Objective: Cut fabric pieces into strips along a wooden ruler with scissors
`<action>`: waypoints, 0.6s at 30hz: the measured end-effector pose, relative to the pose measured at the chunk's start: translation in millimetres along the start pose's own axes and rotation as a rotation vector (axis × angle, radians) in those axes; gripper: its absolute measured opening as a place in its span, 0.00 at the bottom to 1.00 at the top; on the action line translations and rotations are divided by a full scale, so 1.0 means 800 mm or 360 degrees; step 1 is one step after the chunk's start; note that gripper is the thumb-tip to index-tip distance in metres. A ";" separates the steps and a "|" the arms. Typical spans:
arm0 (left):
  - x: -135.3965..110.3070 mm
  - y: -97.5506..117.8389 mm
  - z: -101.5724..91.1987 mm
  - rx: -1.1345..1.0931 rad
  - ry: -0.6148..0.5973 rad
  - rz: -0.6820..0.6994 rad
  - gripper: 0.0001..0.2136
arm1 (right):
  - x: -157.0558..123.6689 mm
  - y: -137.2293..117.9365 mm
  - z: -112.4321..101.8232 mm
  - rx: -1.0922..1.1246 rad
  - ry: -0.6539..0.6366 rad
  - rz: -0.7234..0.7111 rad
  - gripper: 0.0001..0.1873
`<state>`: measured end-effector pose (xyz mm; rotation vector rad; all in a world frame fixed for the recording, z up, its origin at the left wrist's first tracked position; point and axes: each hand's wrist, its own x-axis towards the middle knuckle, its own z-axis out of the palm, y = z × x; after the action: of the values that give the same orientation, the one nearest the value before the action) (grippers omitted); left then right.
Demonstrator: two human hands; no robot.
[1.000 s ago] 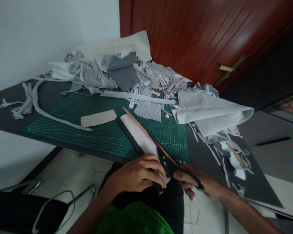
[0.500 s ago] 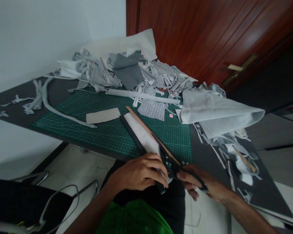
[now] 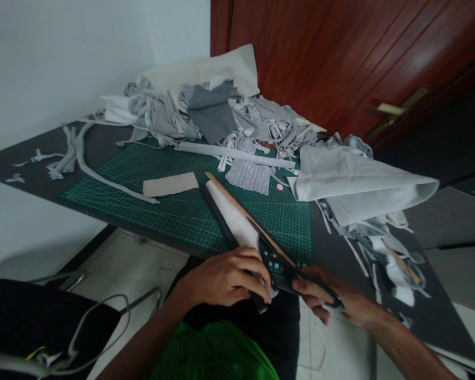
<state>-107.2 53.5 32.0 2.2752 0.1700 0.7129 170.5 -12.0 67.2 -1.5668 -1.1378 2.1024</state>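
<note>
In the head view, the left hand [image 3: 221, 277] has its fingers curled closed over a strip of pale cloth [image 3: 231, 216] and a black bar [image 3: 217, 221] at the near edge of the cutting mat [image 3: 174, 221]. The right hand [image 3: 320, 293] has its fingers hooked through the handles of the black scissors [image 3: 277, 266], whose blades at the cloth are too hidden to show how far open they are. A wooden strip [image 3: 249, 214] lies along the cloth. Many cut scraps [image 3: 253, 126] are heaped beyond the mat, and a large folded cloth [image 3: 360, 184] to its right looks uncut, so plenty seems left
</note>
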 end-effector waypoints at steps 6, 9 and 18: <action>0.002 0.000 0.002 0.0009 0.0025 0.0027 0.16 | 0.001 0.001 -0.003 0.0024 -0.0021 0.0004 0.32; 0.002 0.002 0.001 0.0019 -0.0003 0.0007 0.13 | 0.002 0.001 -0.004 0.0022 -0.0031 0.0010 0.32; -0.001 0.004 -0.019 0.0600 0.0520 -0.0731 0.13 | 0.003 0.002 -0.007 0.0045 -0.0029 0.0002 0.32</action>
<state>-115.9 60.3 42.5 2.3159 1.0210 0.8479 175.1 -9.1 64.2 -1.5393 -1.1088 2.1280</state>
